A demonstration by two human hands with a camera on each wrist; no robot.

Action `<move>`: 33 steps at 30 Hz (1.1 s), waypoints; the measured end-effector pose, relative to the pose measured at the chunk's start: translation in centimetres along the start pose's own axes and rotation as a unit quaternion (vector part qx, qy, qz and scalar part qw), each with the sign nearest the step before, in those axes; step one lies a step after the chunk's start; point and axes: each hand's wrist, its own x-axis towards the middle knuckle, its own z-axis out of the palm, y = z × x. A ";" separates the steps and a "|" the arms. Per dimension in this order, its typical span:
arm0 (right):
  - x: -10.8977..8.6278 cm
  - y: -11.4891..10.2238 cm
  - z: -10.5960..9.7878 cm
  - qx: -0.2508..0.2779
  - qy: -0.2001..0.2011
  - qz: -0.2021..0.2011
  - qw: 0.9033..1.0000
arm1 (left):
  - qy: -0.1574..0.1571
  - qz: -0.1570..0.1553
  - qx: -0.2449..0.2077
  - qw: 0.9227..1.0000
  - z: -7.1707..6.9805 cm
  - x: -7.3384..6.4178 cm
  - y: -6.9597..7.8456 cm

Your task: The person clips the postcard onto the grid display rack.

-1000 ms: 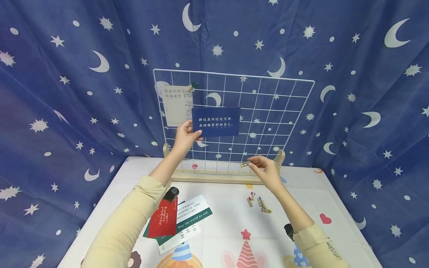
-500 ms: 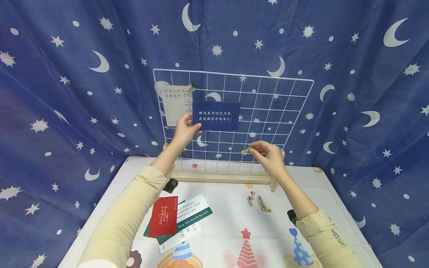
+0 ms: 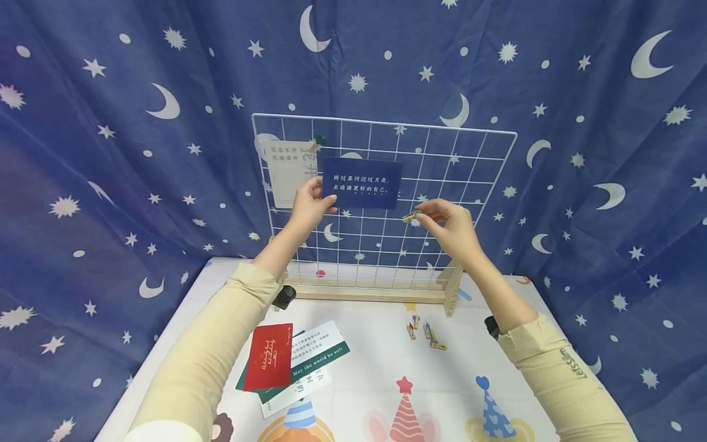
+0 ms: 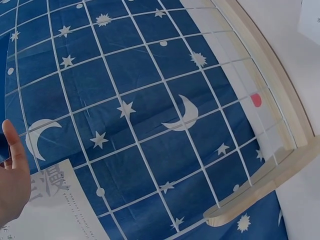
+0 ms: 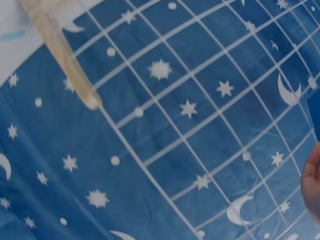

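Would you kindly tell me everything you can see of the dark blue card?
The dark blue card is a flat rectangle, seemingly stiff paper, bearing two lines of white Chinese characters with tiny marks below. The left hand pinches its lower left part, thumb in front. It is held up, long side across, before the white wire grid; whether they touch is unclear.

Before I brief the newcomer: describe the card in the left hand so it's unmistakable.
Against the starry curtain, find the white wire grid. In front of its upper part, the left hand pinches the blue card by its lower left corner. Unlike the pale card to its left in the head view, it's dark blue, wider than tall, with two lines of white characters.
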 end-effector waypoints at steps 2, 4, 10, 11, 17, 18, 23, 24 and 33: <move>0.8 -0.1 -0.4 -0.005 0.011 -0.006 1.000 | 0.001 0.005 0.000 1.000 0.0 0.1 0.1; 1.7 -0.2 -0.8 -0.006 0.024 -0.009 1.000 | 0.004 0.007 -0.002 1.000 0.0 0.2 0.1; 3.8 -0.6 -1.5 -0.010 0.061 0.000 0.998 | 0.010 0.008 -0.012 1.000 0.2 0.3 0.3; 4.0 -0.7 -1.6 -0.012 0.065 0.001 0.998 | 0.011 0.007 -0.014 1.000 0.2 0.3 0.4; 5.6 -1.7 -1.7 -0.016 0.079 0.011 0.997 | 0.018 -0.001 -0.013 1.000 0.2 0.2 0.8; 5.9 -1.8 -1.8 -0.015 0.083 0.013 0.996 | 0.018 -0.003 -0.011 1.000 0.2 0.2 0.9; 7.5 -2.5 -2.2 -0.019 0.111 0.016 0.993 | 0.019 -0.011 0.000 1.000 0.2 0.4 1.1; 7.8 -2.6 -2.2 -0.022 0.114 0.018 0.993 | 0.020 -0.012 0.001 1.000 0.2 0.5 1.1; 9.8 -3.3 -1.3 -0.062 0.102 0.031 0.992 | 0.034 -0.005 -0.016 0.999 0.3 1.2 0.6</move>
